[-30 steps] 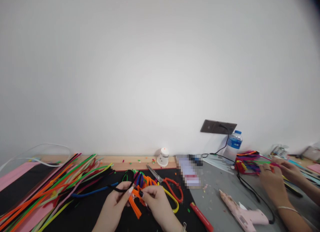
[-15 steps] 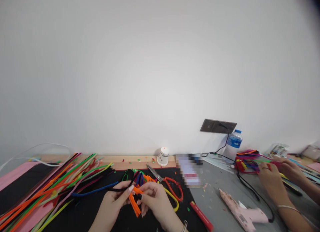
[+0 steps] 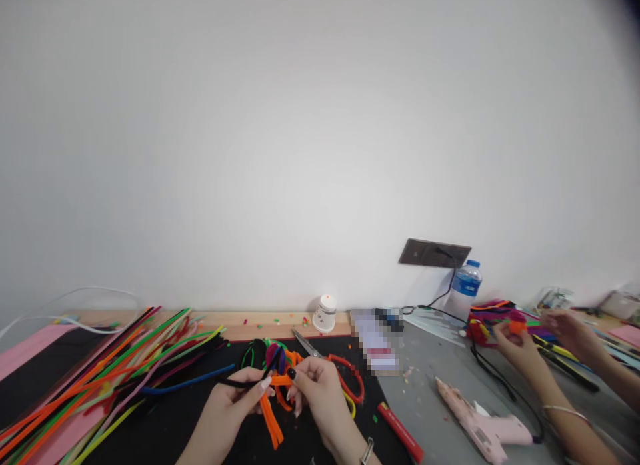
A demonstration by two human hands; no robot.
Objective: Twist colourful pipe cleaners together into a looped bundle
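Orange pipe cleaners [image 3: 271, 423] hang down from between my two hands. My left hand [image 3: 227, 405] pinches them between thumb and finger, and a black pipe cleaner [image 3: 235, 384] runs through the same grip. My right hand [image 3: 324, 399] has its thumb and finger closed on an orange strand stretched sideways from the left fingertips. Right behind my fingers lies a colourful bundle of bent pipe cleaners [image 3: 276, 355] in purple, blue, green and orange. Scissors with red handles [image 3: 356, 378] lie beyond my right hand, partly covered by it.
Loose pipe cleaners [image 3: 115, 378] spread over the left side. A white paper cup [image 3: 326, 315] stands upside down by the wall. On the right are a red-handled tool [image 3: 400, 431], a pink glue gun [image 3: 480, 421], a bottle [image 3: 465, 288] and another person's hands [image 3: 517, 348].
My right hand has shifted slightly right and up, drawing an orange strand sideways from my left hand. The other person's hands have moved apart, one lifting a small orange-and-red piece.
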